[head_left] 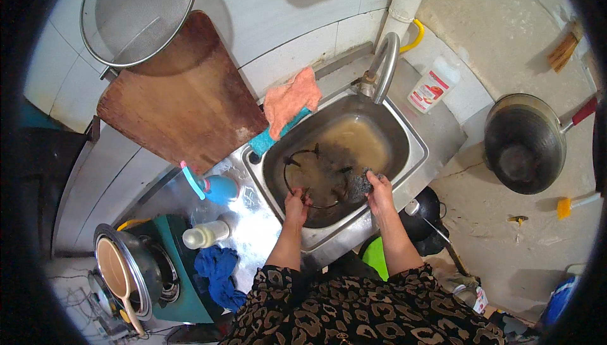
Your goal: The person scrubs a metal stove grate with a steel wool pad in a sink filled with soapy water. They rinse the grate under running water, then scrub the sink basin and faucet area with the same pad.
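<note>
A stainless steel sink (403,131) in front of me holds murky brown water (353,136). In it is a dark metal ring with short prongs (286,174), which looks like a stove pan support and lies partly under the water. My left hand (298,203) grips the near left side of this ring. Over the sink's near right side, my right hand (380,193) pinches a grey steel wool scrubber (361,183). The curved faucet (390,68) stands at the far rim, its spout over the sink's corner.
Left of the sink are a wooden cutting board (185,103), a blue spray bottle (220,189), a capped bottle (206,234) and a blue cloth (217,274). An orange cloth (291,101) lies by the far rim. A labelled jug (434,84) stands right; a wok (526,143) hangs beyond.
</note>
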{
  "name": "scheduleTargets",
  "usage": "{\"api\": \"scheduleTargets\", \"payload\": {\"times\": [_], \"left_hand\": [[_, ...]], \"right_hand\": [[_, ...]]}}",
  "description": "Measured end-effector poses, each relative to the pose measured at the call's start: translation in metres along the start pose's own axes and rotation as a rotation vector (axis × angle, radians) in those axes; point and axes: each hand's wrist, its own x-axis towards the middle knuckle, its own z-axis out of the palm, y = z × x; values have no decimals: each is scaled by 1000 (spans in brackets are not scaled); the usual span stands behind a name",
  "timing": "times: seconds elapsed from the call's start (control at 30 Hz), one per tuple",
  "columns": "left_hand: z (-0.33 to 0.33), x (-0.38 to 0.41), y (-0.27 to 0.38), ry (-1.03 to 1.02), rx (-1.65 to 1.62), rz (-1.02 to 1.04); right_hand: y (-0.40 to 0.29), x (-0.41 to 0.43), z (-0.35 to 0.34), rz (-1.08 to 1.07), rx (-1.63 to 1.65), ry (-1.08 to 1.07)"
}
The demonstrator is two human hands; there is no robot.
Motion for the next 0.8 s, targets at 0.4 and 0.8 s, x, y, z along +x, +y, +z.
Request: {"api": "scheduleTargets", "payload": {"times": [0.4,0.8], "left_hand": [[-22,33,-14,201,487,-115],[-17,28,-13,231,467,-70]], "right_hand": [[-3,-7,6,29,-56,28],[12,-1,10,-72,17,-46]]}}
